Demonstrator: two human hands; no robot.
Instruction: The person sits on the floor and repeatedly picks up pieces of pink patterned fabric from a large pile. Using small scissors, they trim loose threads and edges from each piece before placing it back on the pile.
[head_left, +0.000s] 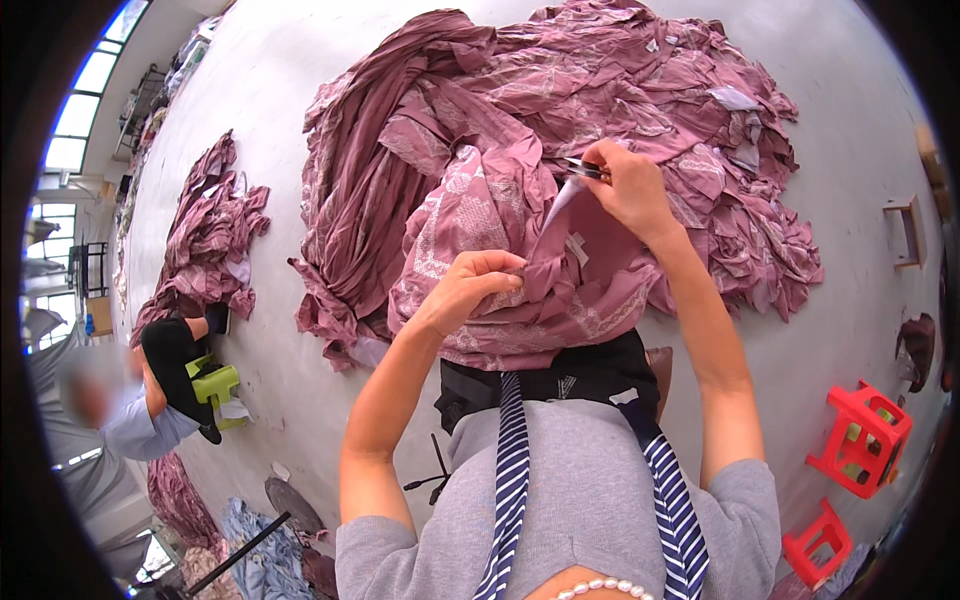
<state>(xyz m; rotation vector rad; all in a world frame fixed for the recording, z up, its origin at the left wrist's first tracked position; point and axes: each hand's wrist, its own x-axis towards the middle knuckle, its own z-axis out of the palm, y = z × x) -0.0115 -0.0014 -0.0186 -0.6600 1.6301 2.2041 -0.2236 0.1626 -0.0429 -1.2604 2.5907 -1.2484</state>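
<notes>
A large heap of dusty-pink cloth with white pattern [380,180] spreads in front of me, and part of it lies over my lap. My left hand [468,290] is closed, thumb and fingers pinching the pink cloth near its fold. My right hand [632,190] is wrapped round small thread snips [583,168], whose blades point left over the heap. A pale strip of cloth [562,202] slants from beside the right hand down toward the left. A small white tag [577,249] shows on the cloth between my hands.
Two red plastic stools [868,437] stand at the right. On the left, a person [150,420] sits on a green stool [214,384] by another pink cloth pile [200,245]. Blue cloth [262,550] and a black rod [240,552] are at the lower left.
</notes>
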